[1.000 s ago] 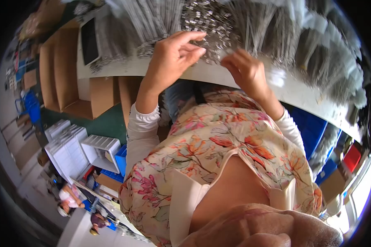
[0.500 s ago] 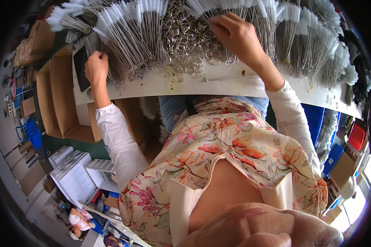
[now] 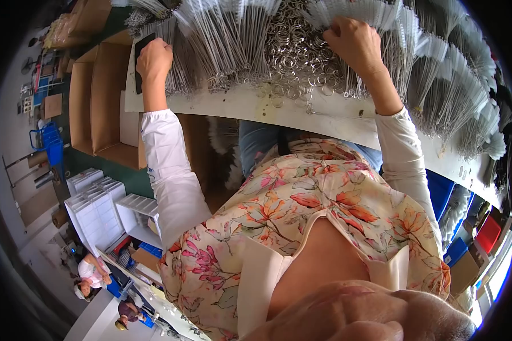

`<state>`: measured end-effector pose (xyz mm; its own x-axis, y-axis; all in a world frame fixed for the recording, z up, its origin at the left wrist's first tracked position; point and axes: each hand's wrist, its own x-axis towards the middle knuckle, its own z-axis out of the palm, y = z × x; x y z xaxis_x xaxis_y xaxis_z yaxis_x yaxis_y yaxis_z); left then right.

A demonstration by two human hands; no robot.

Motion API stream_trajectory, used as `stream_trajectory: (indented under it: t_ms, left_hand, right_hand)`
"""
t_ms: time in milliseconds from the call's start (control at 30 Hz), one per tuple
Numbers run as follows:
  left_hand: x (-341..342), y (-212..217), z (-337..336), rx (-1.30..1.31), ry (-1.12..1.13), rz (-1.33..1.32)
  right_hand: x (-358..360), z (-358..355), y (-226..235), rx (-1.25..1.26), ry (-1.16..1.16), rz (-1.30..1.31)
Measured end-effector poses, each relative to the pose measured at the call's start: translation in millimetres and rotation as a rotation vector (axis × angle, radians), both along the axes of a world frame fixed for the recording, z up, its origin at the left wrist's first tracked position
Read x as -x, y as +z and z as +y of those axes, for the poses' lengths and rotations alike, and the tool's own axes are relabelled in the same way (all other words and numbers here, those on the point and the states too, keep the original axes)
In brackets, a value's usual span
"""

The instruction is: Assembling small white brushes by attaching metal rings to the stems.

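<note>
My left hand (image 3: 155,59) is closed at the left end of the table, over the right side of a flat black device (image 3: 144,62) with a dark screen. My right hand (image 3: 355,46) is curled shut above the far part of the table, among thin wire brushes (image 3: 401,45) with white bristle ends. Whatever either hand holds is hidden by its fingers. Between the hands lie a pile of metal rings (image 3: 298,48) and more wire brushes (image 3: 222,48), their bristles pointing away from me. Several loose rings (image 3: 277,101) are scattered nearer the front edge.
The white table (image 3: 239,108) runs across in front of me. Further brush bundles (image 3: 461,96) crowd its right end. Open cardboard boxes (image 3: 105,102) stand on the floor to the left, beyond white plastic crates (image 3: 102,213). Two people (image 3: 91,273) are at the lower left.
The whole view has shifted, so the table sits further right. My left hand has come closer over the black device. My right hand's fingers look more tightly curled.
</note>
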<state>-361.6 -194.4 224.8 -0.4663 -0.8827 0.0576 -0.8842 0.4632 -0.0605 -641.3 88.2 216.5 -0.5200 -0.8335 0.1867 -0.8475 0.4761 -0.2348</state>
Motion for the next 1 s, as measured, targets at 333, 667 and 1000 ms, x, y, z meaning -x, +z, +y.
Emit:
stream_trajectory:
  t_ms: [333, 667, 1000]
  left_hand:
    - [62, 22, 43, 0.184, -0.368, 1.271]
    - [75, -5, 69, -0.078, -0.33, 0.559]
    - [87, -6, 80, -0.015, -0.242, 0.583]
  right_hand:
    - [32, 49, 79, 1.223, -0.024, -0.9]
    - [73, 153, 26, 0.462, -0.365, -0.161]
    - [74, 142, 0, 0.432, -0.311, -0.288]
